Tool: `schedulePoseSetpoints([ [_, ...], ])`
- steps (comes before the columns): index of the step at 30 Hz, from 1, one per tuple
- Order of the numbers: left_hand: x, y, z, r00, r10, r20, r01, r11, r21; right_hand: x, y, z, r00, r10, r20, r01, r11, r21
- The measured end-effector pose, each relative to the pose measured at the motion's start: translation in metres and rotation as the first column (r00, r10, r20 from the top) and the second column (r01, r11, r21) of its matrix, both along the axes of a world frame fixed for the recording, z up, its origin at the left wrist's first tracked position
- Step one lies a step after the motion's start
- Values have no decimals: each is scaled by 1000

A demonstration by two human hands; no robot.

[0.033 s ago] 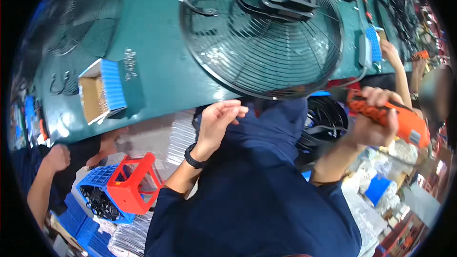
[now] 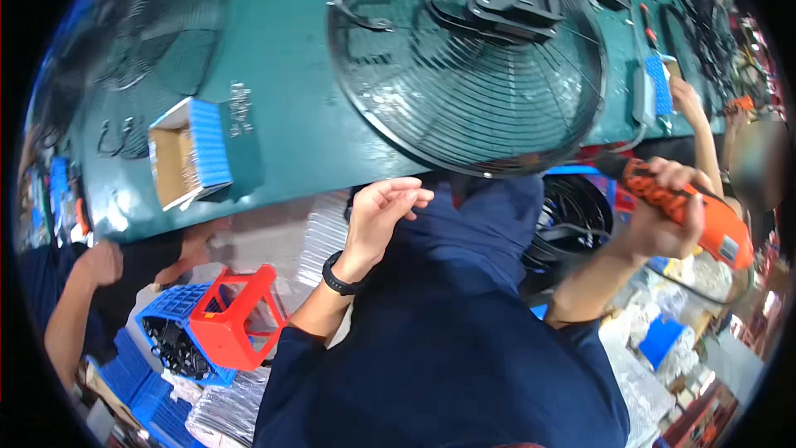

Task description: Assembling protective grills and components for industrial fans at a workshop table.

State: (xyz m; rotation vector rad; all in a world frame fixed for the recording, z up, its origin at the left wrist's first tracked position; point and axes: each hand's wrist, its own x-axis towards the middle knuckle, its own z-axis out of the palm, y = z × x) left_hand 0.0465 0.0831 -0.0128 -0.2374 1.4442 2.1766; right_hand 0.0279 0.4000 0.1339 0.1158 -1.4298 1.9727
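My right hand [image 2: 668, 214] is wrapped round an orange and black power screwdriver [image 2: 718, 231], held to the right of the bench edge with its dark nose pointing left. My left hand [image 2: 385, 214], with a black band on the wrist, hovers just off the near bench edge. Its thumb and fingertips are pressed together; whatever they may hold is too small to make out. In front of both hands lies a round black wire fan guard [image 2: 489, 112] on the green bench [image 2: 286, 129]. A black bracket-like housing [image 2: 510, 2] sits on the guard's far part.
An open blue cardboard box [image 2: 211, 143] and a small pile of screws [image 2: 240, 108] are on the bench's left. Another wire guard [image 2: 166, 25] lies beyond. A red stool [image 2: 236, 323] and blue crate [image 2: 170, 307] stand lower left. Other people's hands [image 2: 101, 263] show at both sides.
The bench and its things sit slightly farther right in the picture. My right hand and the power screwdriver have shifted slightly right and down; my left hand has hardly moved.
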Motion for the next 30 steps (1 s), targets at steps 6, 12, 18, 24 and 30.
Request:
schedulePoseSetpoints([
  [6, -12, -61, 58, 986, 10, -164, -35, 988, -150, -32, 56, -39, 886, -463, -8, 450, 858, 248],
  [12, -84, -161, 97, 691, 226, -687, -705, 422, -570, -48, 61, -42, 901, -419, 111, 362, 868, 340],
  [18, -120, -234, 79, 850, -321, -418, -367, 209, -906, -55, 38, -57, 931, -340, 136, 285, 906, 315],
  [24, -130, -244, 53, 856, -311, -412, -312, 322, -894, -46, 48, -55, 929, -351, 113, 290, 885, 366],
  [30, -134, -250, 47, 913, -275, -301, -270, 144, -952, -42, 54, -59, 909, -401, 114, 363, 895, 259],
])
